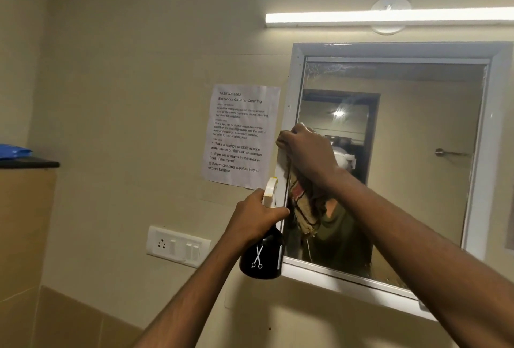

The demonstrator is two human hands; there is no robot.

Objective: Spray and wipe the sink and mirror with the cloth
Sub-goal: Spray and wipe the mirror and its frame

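Mirror [417,153] glass in its white frame is being wiped along its left edge: the right hand [308,153] has fingers clenched on a brown striped cloth [304,208]. Below it, the left hand [256,219] grips a black spray bottle [261,258]. I would press flat and follow the frame downward, overlapping each pass.

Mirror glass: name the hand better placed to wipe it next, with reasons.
Right. The right hand already presses the cloth against the mirror at its left edge. The left hand is occupied gripping the spray bottle beside the frame.
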